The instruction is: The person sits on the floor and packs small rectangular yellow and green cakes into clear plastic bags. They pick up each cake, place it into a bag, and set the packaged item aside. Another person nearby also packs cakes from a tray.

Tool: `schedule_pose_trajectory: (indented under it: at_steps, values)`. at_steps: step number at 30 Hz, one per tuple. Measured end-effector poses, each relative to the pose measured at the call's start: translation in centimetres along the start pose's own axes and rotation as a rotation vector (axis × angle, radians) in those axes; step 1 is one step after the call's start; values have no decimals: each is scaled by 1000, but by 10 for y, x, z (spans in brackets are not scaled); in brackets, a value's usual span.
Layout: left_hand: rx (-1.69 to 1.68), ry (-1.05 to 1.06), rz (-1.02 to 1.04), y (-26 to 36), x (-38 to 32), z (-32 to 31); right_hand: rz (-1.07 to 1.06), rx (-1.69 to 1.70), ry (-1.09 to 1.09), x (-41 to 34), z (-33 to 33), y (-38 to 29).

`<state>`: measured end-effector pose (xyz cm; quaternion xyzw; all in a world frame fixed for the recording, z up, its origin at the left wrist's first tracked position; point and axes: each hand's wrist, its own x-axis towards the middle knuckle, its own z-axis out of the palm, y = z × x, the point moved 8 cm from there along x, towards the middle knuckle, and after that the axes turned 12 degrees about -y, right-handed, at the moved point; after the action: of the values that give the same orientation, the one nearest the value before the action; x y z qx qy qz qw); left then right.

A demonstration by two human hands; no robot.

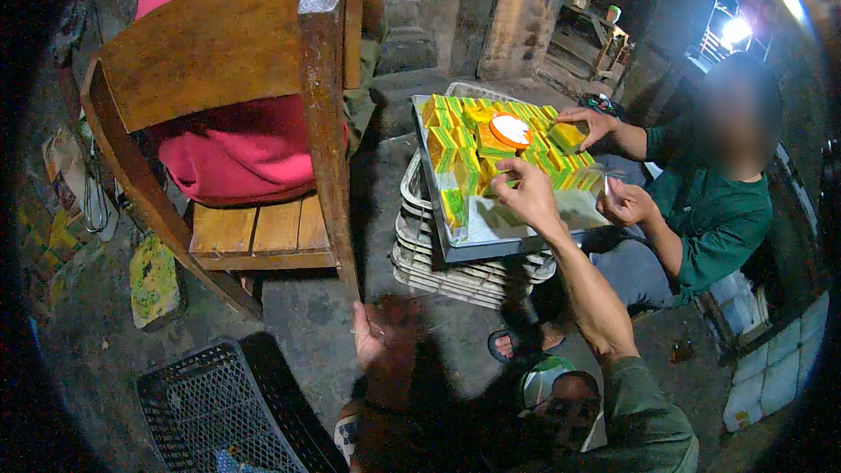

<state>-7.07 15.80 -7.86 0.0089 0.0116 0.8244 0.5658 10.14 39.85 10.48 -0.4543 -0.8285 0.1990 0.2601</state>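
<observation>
My right hand reaches over a metal tray at the centre, its fingers curled and slightly apart, nothing plainly held. Rows of green-and-yellow layered cake slices, seemingly in clear wrap, cover much of the tray. An orange-rimmed round object with a white middle rests on the slices. Lower down, my left hand is at the lower end of a wooden chair's post; its grip is unclear in shadow. Across the tray, a co-worker in green holds a cake slice in one hand and clear film in the other.
Stacked pale plastic crates support the tray. The wooden chair, with a person in pink seated on it, stands close at the left. A black plastic crate lies at the lower left. The co-worker's sandalled foot is below the crates.
</observation>
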Motion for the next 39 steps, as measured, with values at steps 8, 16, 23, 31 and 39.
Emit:
schedule_pose_trajectory:
  at_steps: [8, 16, 23, 31, 39]
  values:
    - [-6, -3, 0, 16, 10, -31, 43, -434, 18, 49, 50, -5]
    - [-19, -27, 7, 9, 17, -40, 104, -408, 41, 65, 58, 3]
    - [61, 111, -24, 14, 7, -37, 242, 561, -71, 6, -8, 40]
    - [203, 2, 17, 12, 0, 5, 137, 1945, -569, -101, -9, 2]
    - [-9, 26, 29, -6, -10, 24, -74, 1405, -314, -170, -20, -26]
